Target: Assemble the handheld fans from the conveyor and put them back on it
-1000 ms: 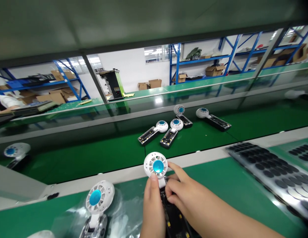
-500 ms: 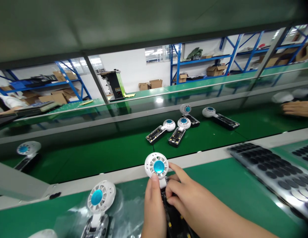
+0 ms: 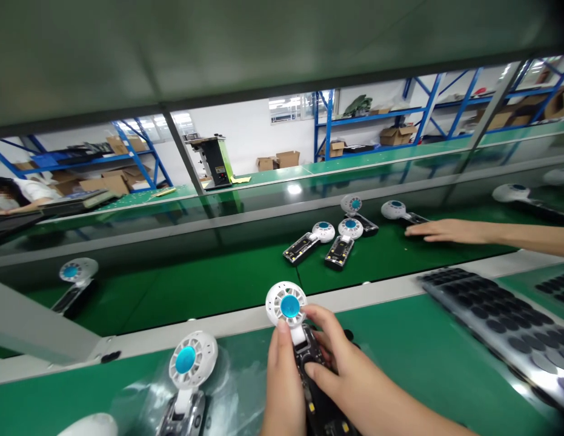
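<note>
A small fan device (image 3: 286,304) with a round white head, blue centre and dark body is held upright between my hands. My left hand (image 3: 284,378) wraps its left side, thumb just below the head. My right hand (image 3: 343,357) grips the right side, a finger at the head's edge and the thumb on the dark body. A second fan (image 3: 193,360) stands to the left on clear plastic film (image 3: 231,387). Part of another white object (image 3: 89,426) shows at the bottom left edge.
Several similar fans lie on the green belt (image 3: 159,290) beyond the pale rail. Another person's hand (image 3: 449,231) reaches over a fan there. Sheets of round black pads (image 3: 486,303) lie to the right. A grey post (image 3: 40,315) stands at the left.
The fans on the belt have shifted right. The other person's hand has come further in, over a fan. My right thumb has moved on the dark body, uncovering more of it.
</note>
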